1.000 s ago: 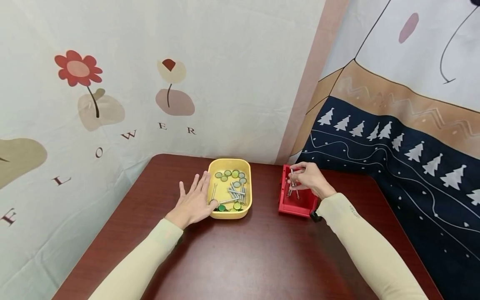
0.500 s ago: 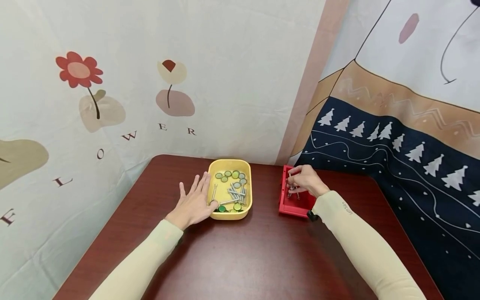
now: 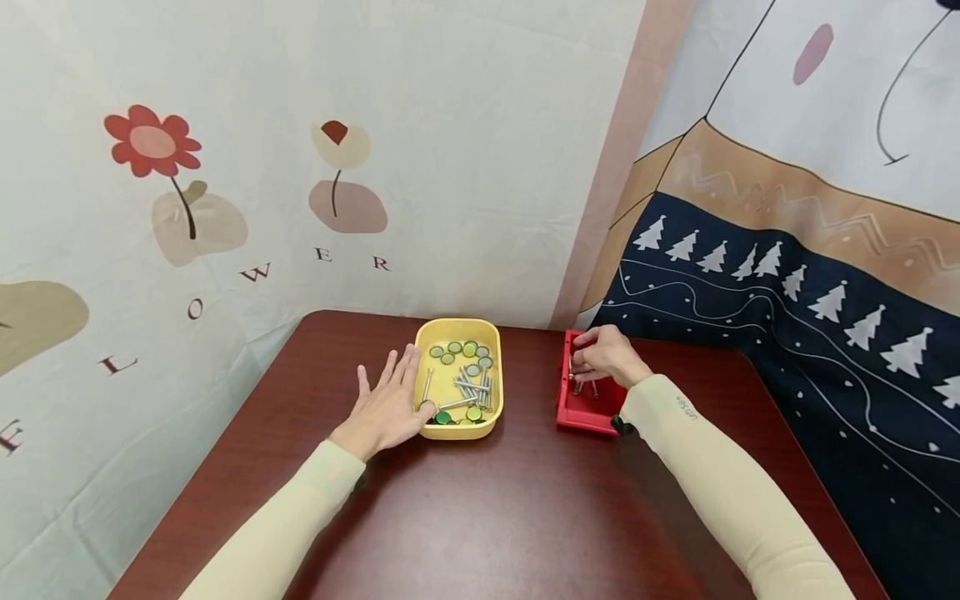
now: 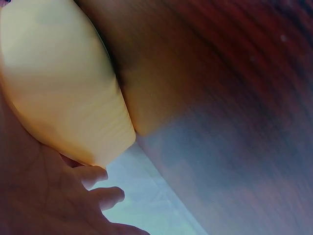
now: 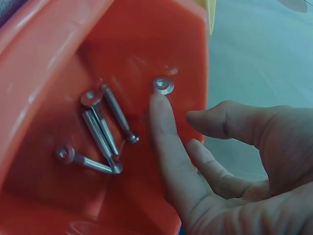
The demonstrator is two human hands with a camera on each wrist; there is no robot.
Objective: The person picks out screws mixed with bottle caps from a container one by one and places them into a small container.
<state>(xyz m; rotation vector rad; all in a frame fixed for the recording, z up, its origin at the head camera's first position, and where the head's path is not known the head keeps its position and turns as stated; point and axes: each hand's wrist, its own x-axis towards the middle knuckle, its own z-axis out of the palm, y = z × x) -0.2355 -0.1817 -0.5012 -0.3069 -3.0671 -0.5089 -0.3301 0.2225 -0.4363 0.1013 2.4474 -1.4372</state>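
My left hand [image 3: 386, 408] has its fingers spread against the left side of a yellow tray [image 3: 498, 358], thumb at the near left corner. Silver bolts [image 3: 472, 387] and small round green and grey discs [image 3: 448, 358] lie in that tray. Over a red bin [image 3: 588, 421], my right hand [image 3: 611, 354] reaches down. In the right wrist view, its index fingertip touches the head of one bolt [image 5: 162, 85], while the thumb stands apart from it. Several more socket-head bolts [image 5: 100, 132] lie loose on the bin floor. The left wrist view shows the tray's outer wall [image 4: 63, 88] and some fingers.
Both containers stand on a dark red-brown table [image 3: 480, 508], with a gap between them. Behind the table hangs a pale cloth [image 3: 465, 167] with printed flowers. A dark blue cloth [image 3: 720, 308] with white trees borders the right side.
My right hand has shifted slightly left and the bolt it was pinching has moved to the bin's left side; thumb and index finger now stand apart. My left hand stays put.
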